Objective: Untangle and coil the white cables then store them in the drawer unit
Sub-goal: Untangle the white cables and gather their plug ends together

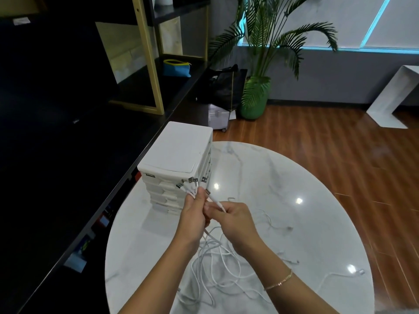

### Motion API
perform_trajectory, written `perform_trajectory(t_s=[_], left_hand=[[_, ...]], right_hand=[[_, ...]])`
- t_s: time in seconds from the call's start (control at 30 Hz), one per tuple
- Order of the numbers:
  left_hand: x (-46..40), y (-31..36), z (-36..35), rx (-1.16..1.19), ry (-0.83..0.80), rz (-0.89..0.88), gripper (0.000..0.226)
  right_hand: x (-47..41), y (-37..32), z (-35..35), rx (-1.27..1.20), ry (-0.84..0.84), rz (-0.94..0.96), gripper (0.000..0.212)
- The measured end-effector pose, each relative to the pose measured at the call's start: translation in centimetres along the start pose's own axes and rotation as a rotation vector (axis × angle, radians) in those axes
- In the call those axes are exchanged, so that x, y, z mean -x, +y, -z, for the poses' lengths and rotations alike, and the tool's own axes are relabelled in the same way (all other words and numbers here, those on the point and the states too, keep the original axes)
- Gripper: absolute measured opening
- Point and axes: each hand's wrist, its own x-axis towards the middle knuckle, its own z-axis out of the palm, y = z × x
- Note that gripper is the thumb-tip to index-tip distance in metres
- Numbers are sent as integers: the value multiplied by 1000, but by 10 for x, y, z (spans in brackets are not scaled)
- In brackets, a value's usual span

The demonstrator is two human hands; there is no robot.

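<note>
A round white marble table (294, 200) is filling the lower half of the head view. At its ten o'clock edge a white drawer unit (179, 155) is standing upright, its drawers looking closed. The white cables (217, 264) are lying in a loose tangle at six o'clock on the table, beneath the person's wrists, with a few stray ends trailing toward four o'clock.

Both hands are meeting just in front of the drawer unit. The left hand (192, 214) is gripping a gathered bunch of cable ends, fingers curled around them, and the metal plugs (192, 181) are fanning out above its fingertips. The right hand (233, 219) is pinching one single plug end between thumb and fingers, beside the bunch.

The cables are looking thin, light and limp, probably smooth enough to slip, so they are likely to snag in loops. Holding near the stiff plugs, as here, seems the surest grip for drawing each strand free.
</note>
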Motion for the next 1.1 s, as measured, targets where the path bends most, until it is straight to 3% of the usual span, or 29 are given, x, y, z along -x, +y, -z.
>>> perform_trajectory(t_s=[0.17, 0.23, 0.33, 0.47, 0.6, 0.83, 1.1], left_hand=[[-3, 1, 3, -2, 98, -37, 32], [-6, 1, 7, 1, 103, -80, 31], [-11, 5, 13, 35, 83, -101, 21], [-5, 6, 5, 58, 17, -79, 24], [1, 7, -7, 144, -88, -51, 44], [1, 3, -7, -15, -68, -67, 34], [4, 4, -6, -2, -67, -3, 15]], right_hand=[[7, 10, 5, 78, -75, -18, 12], [8, 3, 11, 1, -82, -70, 13], [4, -10, 28, -71, 10, -100, 30], [-5, -20, 36, -354, -80, -183, 36], [-6, -21, 26, -196, -139, -93, 28], [-8, -19, 17, -13, -118, -37, 28], [-5, -27, 8, 480, -117, 95, 29]])
